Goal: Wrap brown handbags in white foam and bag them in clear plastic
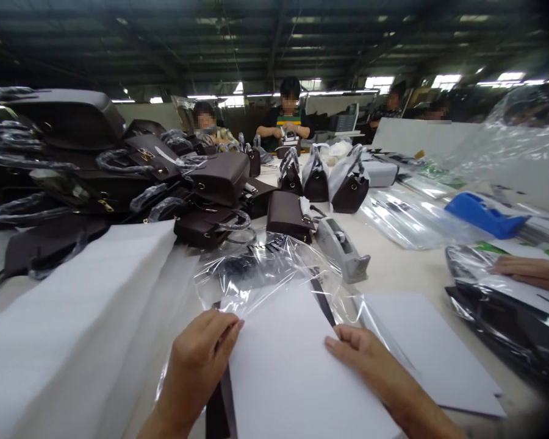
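A white sheet (293,360) lies in front of me over a dark item (220,405), whose edges show at the sheet's sides. Clear plastic film (274,268) with dark printing covers the far end. My left hand (201,360) pinches the sheet's left edge beside the film. On the right edge rests my right hand (361,360), thumb over the white surface and fingers curled at the side. Its fingertips are partly hidden.
Brown bags (219,174) pile up at the left behind white foam sheets (73,305). A grey tape dispenser (343,247), blue dispenser (485,213) and white boards (430,341) lie right. Another person's hand (531,268) touches a wrapped bag. People work opposite.
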The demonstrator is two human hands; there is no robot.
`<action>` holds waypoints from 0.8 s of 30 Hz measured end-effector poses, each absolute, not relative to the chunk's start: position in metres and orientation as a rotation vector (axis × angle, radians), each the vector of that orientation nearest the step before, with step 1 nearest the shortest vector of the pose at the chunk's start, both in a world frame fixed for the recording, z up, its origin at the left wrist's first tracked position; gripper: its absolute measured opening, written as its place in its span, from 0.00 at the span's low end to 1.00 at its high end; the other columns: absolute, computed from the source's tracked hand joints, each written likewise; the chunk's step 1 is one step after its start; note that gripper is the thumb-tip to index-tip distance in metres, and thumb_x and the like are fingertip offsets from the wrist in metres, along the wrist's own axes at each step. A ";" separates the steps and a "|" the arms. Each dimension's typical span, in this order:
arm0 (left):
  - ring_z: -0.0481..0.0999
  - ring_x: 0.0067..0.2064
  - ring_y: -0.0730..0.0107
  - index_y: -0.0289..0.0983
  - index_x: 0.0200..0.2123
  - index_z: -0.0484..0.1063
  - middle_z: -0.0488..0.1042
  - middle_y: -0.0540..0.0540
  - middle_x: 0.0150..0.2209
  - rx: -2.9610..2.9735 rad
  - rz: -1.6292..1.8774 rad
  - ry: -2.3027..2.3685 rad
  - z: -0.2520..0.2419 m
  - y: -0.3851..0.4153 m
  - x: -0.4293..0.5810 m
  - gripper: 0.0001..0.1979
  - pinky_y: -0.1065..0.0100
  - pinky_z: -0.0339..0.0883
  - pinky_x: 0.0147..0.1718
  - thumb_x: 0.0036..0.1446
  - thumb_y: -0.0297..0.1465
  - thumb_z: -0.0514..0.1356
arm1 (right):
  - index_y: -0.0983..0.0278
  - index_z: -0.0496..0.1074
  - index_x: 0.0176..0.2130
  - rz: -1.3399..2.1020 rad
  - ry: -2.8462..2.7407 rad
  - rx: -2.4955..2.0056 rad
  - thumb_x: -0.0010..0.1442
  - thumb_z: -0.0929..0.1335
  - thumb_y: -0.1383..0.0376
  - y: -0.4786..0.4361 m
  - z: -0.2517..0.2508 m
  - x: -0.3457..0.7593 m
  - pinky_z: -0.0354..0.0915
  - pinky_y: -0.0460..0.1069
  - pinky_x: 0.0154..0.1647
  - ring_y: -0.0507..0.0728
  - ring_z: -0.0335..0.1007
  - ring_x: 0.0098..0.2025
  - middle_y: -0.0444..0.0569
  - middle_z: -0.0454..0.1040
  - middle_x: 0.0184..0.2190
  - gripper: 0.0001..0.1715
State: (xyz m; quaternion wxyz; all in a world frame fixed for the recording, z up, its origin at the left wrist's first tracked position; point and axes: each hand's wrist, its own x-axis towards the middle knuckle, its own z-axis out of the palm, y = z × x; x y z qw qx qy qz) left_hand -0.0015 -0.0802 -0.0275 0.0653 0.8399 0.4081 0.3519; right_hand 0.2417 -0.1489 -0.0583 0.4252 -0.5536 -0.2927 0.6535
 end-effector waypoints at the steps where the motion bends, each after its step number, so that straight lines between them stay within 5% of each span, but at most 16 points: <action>1: 0.69 0.29 0.75 0.37 0.32 0.69 0.68 0.51 0.27 2.590 1.073 1.215 -0.033 -0.084 -0.001 0.03 0.73 0.62 0.31 0.57 0.29 0.56 | 0.67 0.63 0.28 1.589 -0.695 -1.412 0.48 0.70 0.50 -0.146 -0.057 0.242 0.56 0.41 0.19 0.47 0.61 0.18 0.41 0.67 0.19 0.23; 9: 0.71 0.30 0.74 0.38 0.40 0.67 0.70 0.50 0.31 2.683 0.989 1.350 -0.045 -0.076 -0.012 0.07 0.73 0.65 0.31 0.59 0.30 0.54 | 0.68 0.69 0.38 1.776 -0.760 -1.296 0.49 0.69 0.47 -0.162 -0.037 0.231 0.64 0.45 0.28 0.52 0.67 0.25 0.45 0.70 0.23 0.28; 16: 0.69 0.27 0.71 0.39 0.46 0.66 0.69 0.50 0.27 3.102 0.777 1.298 -0.031 -0.044 0.015 0.14 0.69 0.62 0.28 0.57 0.23 0.51 | 0.71 0.72 0.33 2.076 -0.916 -1.144 0.48 0.71 0.51 -0.172 -0.052 0.250 0.59 0.41 0.27 0.49 0.66 0.27 0.48 0.71 0.26 0.24; 24: 0.65 0.22 0.73 0.39 0.33 0.71 0.64 0.52 0.21 3.164 0.790 1.098 -0.020 -0.039 0.033 0.07 0.70 0.56 0.23 0.59 0.29 0.53 | 0.72 0.72 0.35 1.833 -0.680 -1.205 0.46 0.72 0.52 -0.142 -0.051 0.246 0.60 0.42 0.25 0.49 0.66 0.23 0.49 0.72 0.24 0.26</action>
